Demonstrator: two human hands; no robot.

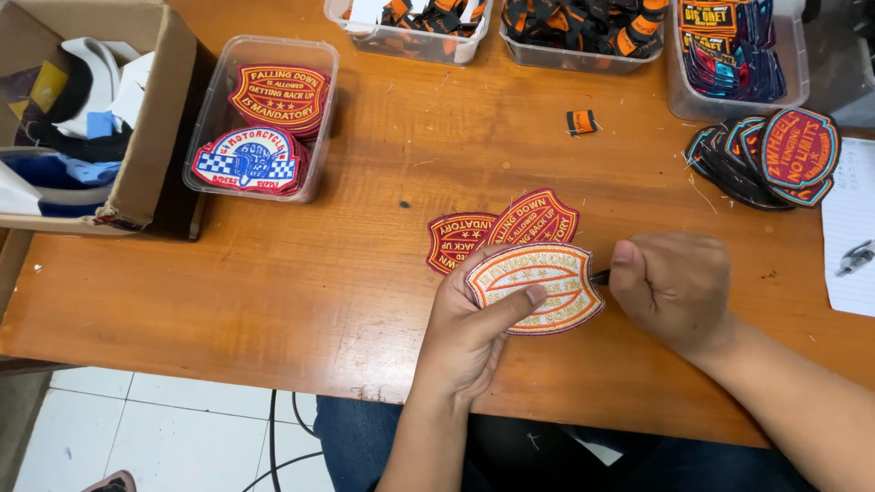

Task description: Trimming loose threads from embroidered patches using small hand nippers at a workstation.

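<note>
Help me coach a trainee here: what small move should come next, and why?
Probably ease the small dark tool's tip along the patch edge: the left hand holds it back side up, and the right hand has closed on the tool at its right rim.

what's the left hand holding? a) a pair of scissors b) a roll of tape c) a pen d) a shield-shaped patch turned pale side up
d: the left hand grips a shield-shaped patch with its pale backing up, thumb across it, while the right hand closes on a small dark tool at the patch's edge.
</note>
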